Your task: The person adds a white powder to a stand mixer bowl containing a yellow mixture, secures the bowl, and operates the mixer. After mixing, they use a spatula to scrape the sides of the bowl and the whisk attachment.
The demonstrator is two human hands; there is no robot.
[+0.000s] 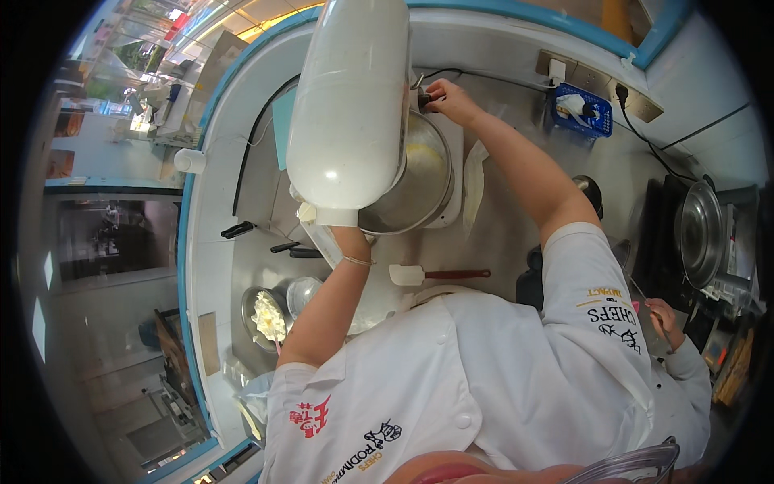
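Note:
A large white stand mixer (347, 121) fills the upper middle. Under its head, partly hidden, sits a steel mixing bowl (431, 189) with something pale yellow inside. My right hand (451, 103) reaches to the bowl's far side, its fingers closed on a small dark knob (424, 98) beside the mixer. My left hand (348, 239) is mostly behind the near end of the mixer head; only its wrist side shows, with a bracelet, and its fingers are hidden. Between my body and the bowl lies a spatula (458, 274) with a white blade and a red-brown handle.
At lower left stands a metal bowl holding a pale yellow, creamy mass (268, 316), beside a clear bowl (302, 294). Black-handled tools (284, 247) lie nearby. A blue basket (580, 113) and power cords sit at the back right. Another person's hand (663, 321) shows at right.

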